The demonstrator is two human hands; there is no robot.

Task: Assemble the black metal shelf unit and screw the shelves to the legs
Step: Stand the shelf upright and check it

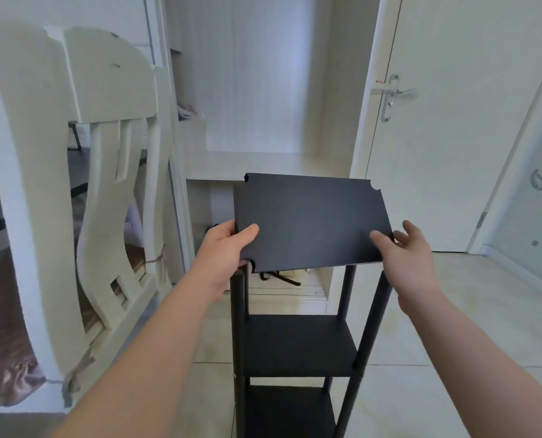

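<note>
The left hand [222, 248] grips the black panel [310, 222] at its near left corner, thumb on top. The right hand [412, 257] lays its thumb on the near right corner. Its fingers [413, 230] spread past the edge, perhaps not gripping. Below the fingers stand the legs [239, 311], with shelves [298, 343] fitted lower down.
</note>
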